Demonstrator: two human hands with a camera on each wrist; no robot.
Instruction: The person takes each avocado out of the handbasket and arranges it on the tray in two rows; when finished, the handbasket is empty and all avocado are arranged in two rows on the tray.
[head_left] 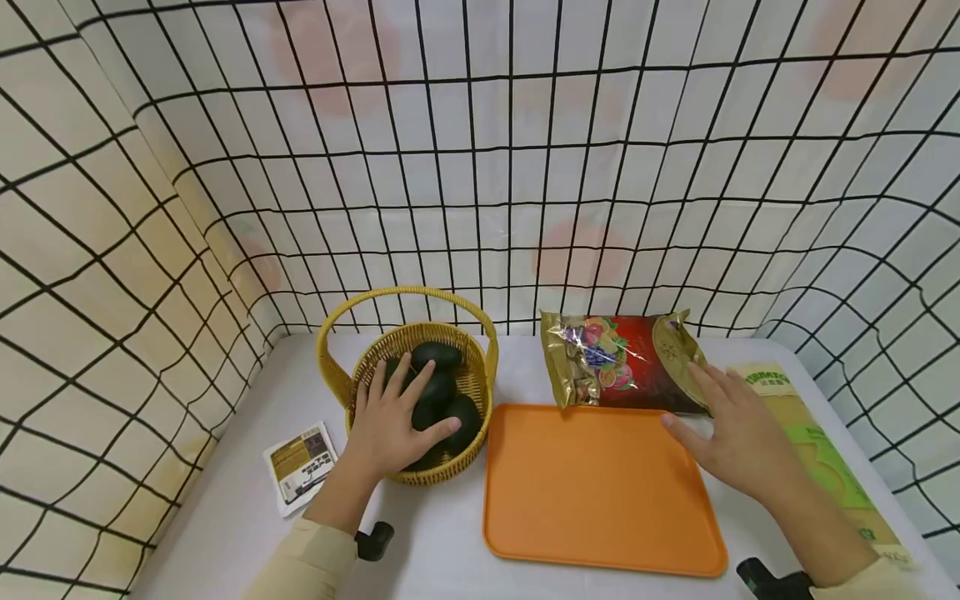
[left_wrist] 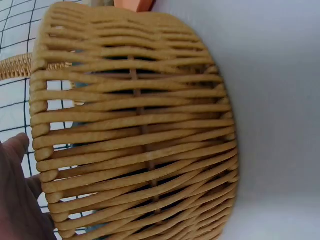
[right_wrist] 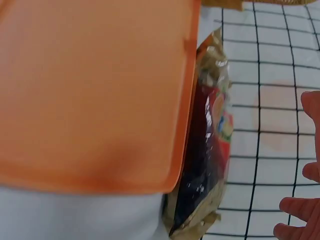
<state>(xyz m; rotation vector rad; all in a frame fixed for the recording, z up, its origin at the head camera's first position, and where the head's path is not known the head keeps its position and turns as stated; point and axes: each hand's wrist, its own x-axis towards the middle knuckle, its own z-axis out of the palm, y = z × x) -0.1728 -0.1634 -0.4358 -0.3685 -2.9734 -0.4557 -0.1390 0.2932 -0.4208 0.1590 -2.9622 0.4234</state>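
My left hand (head_left: pixel 393 429) is spread over a yellow wicker basket (head_left: pixel 431 477) with a tall arched handle. Several dark green avocados (head_left: pixel 438 387) lie inside, partly covered by the hand. In the left wrist view, the fingers (left_wrist: pixel 20 145) are at the rim and the woven side (left_wrist: pixel 140 130) fills the picture. On the other side, my right hand (head_left: pixel 738 437) hovers with fingers extended, holding nothing. It overlaps the right end of a red and gold foil bag (head_left: pixel 637 358) and the edge of a green packet (head_left: pixel 825 467) in the head view.
An orange tray (head_left: pixel 600 492) lies on the white table between the hands, its back edge against the foil bag. Left of the basket is a small white and brown sachet (head_left: pixel 303 467). Black wire mesh (head_left: pixel 510 200) encloses the back and sides.
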